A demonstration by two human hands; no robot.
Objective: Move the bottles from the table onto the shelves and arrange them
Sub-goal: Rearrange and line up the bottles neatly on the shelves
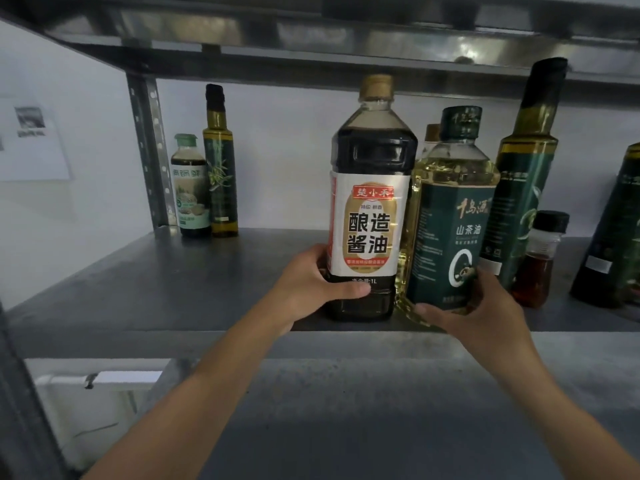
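A dark soy sauce bottle (372,202) with a white and gold label stands at the front edge of the grey metal shelf (173,282). My left hand (311,285) grips its lower part, thumb across the front. Right beside it, touching, is a yellow oil bottle (450,216) with a dark green label and green cap. My right hand (485,310) holds its base, fingers curled round the bottom. A third bottle's tan cap (432,132) peeks out behind these two.
At the back left stand a small green-capped bottle (190,188) and a slim olive oil bottle (220,168). On the right are a tall olive oil bottle (526,174), a small black-capped bottle (540,261) and a dark bottle (616,237) at the edge. Another shelf (346,46) hangs overhead.
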